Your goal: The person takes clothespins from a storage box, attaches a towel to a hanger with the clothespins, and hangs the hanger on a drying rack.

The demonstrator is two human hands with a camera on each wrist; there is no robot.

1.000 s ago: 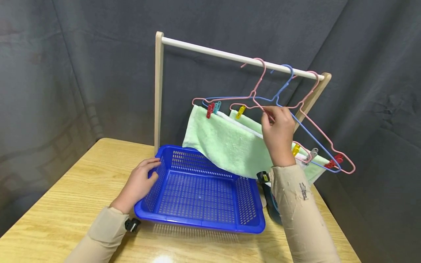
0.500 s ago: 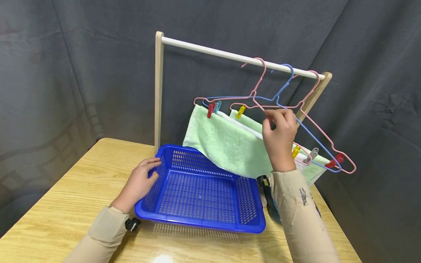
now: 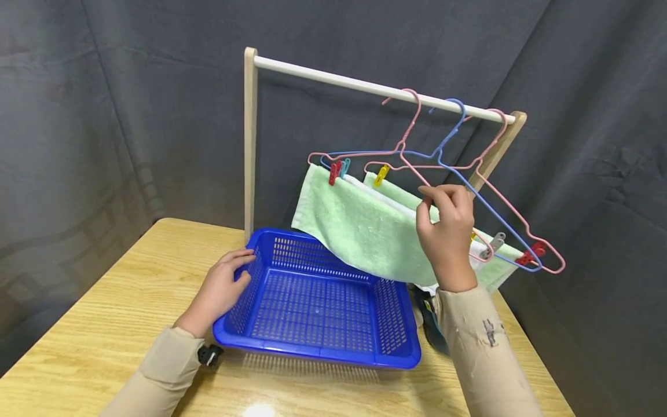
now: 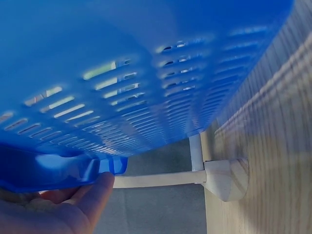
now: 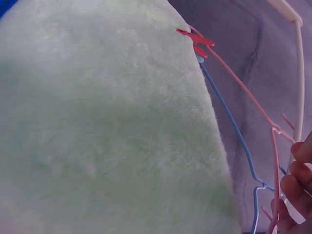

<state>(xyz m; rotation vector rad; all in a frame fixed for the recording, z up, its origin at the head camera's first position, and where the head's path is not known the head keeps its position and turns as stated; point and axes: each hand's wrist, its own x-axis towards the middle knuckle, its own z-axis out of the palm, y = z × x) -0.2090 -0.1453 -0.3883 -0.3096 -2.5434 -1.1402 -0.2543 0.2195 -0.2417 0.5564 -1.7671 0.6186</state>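
My left hand point(image 3: 221, 289) grips the left rim of a blue plastic basket point(image 3: 323, 353). In the left wrist view the left hand point(image 4: 73, 207) lies against the basket's rim, below its slotted wall point(image 4: 141, 112). My right hand point(image 3: 449, 231) is beside the right arm of the front pink hanger point(image 3: 411, 168). Its fingers are loosely curled, and nothing shows between thumb and fingers. A light green towel point(image 3: 365, 231) hangs from this hanger, held by a red clothespin point(image 3: 333, 174). In the right wrist view the towel point(image 5: 112, 126) covers much of the scene; the fingertips point(image 5: 292, 190) are near the hanger.
A wooden rack with a white rod point(image 3: 333, 78) stands behind the basket. A blue hanger point(image 3: 448, 139) and another pink hanger point(image 3: 492, 153) also hang there, with clipped towels. A dark object point(image 3: 435, 336) lies right of the basket, partly hidden. The table point(image 3: 104, 324) is wooden.
My right hand has moved downward and slightly right, off its earlier spot on the front pink hanger's arm. My left hand and the basket have kept their places.
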